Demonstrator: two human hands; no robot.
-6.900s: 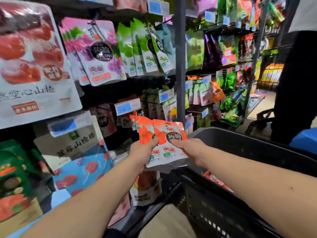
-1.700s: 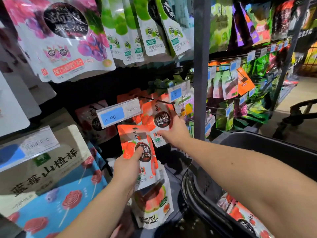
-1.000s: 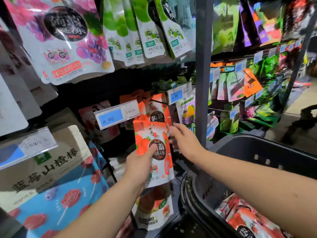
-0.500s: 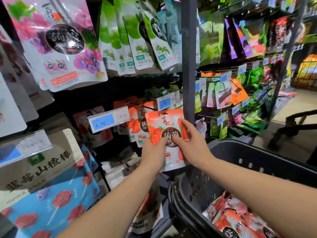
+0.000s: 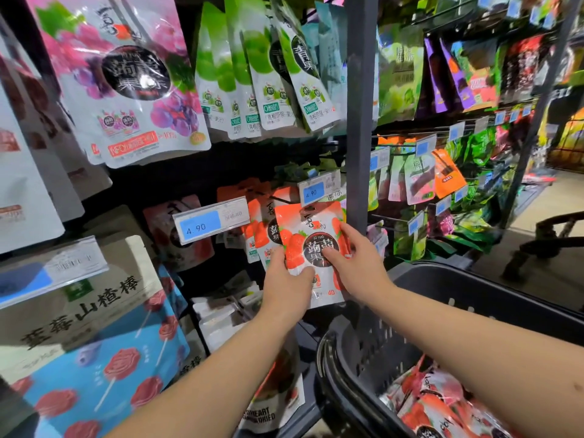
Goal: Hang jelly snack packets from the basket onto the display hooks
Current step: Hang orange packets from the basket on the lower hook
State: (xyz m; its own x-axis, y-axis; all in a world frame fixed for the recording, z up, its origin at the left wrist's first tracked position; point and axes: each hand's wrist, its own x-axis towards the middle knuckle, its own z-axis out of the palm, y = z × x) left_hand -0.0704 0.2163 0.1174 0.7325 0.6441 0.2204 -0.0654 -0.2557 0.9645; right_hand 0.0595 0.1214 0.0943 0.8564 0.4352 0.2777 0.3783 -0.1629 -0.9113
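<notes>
Left hand [image 5: 287,287] and right hand [image 5: 358,270] pinch jelly packet [image 5: 305,230] upright (thumbs frontward).

The left forearm [image 5: 205,374] and right forearm [image 5: 474,352] are shown bare, as are the left hand [image 5: 286,279] and right hand [image 5: 357,268]; a small dark spot [image 5: 568,385] is seen on the right forearm.

Held packet [image 5: 311,245]: in front of the hanging packets [image 5: 262,229], just under a price tag [image 5: 317,189], left of the post [image 5: 360,121].
Left hand [image 5: 289,279]: holds the packet's lower left side.
Right hand [image 5: 357,267]: holds its right side.
Basket [image 5: 474,298]: low on the right, under the arms.
Spare packets [image 5: 442,403]: inside the basket.
</notes>
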